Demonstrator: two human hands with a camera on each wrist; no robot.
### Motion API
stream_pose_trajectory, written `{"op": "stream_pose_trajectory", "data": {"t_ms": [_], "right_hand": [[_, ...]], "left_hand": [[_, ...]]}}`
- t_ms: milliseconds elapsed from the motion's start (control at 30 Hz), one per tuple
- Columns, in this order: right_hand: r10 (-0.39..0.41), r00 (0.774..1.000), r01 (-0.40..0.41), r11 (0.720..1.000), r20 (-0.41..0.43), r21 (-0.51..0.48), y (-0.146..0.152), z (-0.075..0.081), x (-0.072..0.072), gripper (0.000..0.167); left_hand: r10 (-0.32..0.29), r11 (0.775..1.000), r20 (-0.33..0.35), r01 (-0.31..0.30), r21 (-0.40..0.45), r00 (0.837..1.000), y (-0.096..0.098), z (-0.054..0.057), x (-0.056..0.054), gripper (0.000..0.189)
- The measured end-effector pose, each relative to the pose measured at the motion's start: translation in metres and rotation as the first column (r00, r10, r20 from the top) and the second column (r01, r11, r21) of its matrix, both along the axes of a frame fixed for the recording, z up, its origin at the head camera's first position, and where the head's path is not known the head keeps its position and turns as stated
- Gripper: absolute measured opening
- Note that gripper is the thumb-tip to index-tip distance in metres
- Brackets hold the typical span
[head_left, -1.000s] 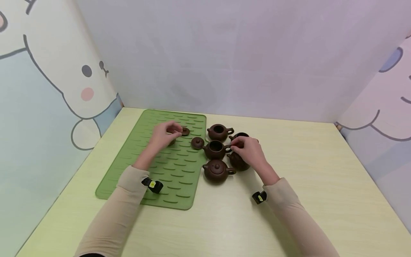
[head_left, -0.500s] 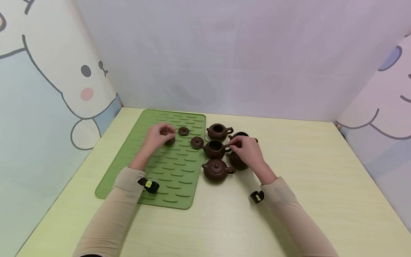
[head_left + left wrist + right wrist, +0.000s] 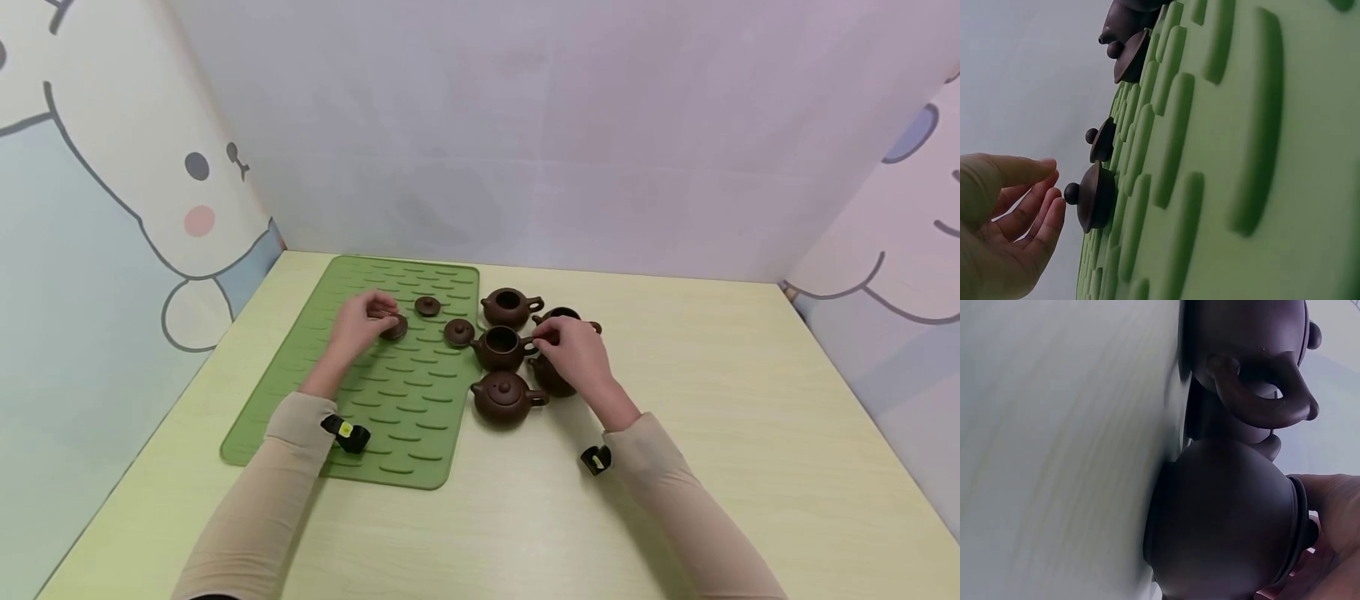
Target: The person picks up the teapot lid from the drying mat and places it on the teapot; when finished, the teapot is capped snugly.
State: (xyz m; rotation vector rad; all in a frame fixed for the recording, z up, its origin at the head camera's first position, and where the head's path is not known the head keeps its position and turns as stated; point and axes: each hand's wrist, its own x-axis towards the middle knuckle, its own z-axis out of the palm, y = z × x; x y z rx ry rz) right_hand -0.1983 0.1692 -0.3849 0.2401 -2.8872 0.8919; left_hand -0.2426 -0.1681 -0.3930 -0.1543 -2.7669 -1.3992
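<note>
My left hand (image 3: 361, 325) is over the green mat with its fingertips right at the knob of a dark brown teapot lid (image 3: 1092, 197); a narrow gap shows in the left wrist view. Further along the mat lie two more lids, a small one (image 3: 427, 306) and a larger one (image 3: 459, 332). My right hand (image 3: 576, 350) bends over the right front teapot (image 3: 1222, 519), its thumb and fingers about the knob of that teapot's lid (image 3: 1300, 528). Part of this pot is hidden under the hand. To its left stands an open teapot (image 3: 498, 348).
A lidded teapot (image 3: 502, 399) stands in front, and two open teapots, one at the back left (image 3: 506, 307) and one at the back right (image 3: 565, 313), stand close behind. The ribbed green mat (image 3: 420, 454) lies left of them on the pale wooden table (image 3: 570, 533).
My left hand has moved left, away from the small lid, and come down to the leftmost lid. My right hand stays at the right front teapot.
</note>
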Motion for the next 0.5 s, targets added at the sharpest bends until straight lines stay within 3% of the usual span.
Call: {"op": "stream_pose_trajectory", "data": {"t_ms": [500], "right_hand": [[-0.004, 1.000, 0.004, 1.000, 0.005, 0.007, -0.0028, 0.0014, 0.0016, 0.013]], "left_hand": [[0.072, 0.995, 0.051, -0.069, -0.066, 0.996, -0.0012, -0.0071, -0.0038, 0.025]]}}
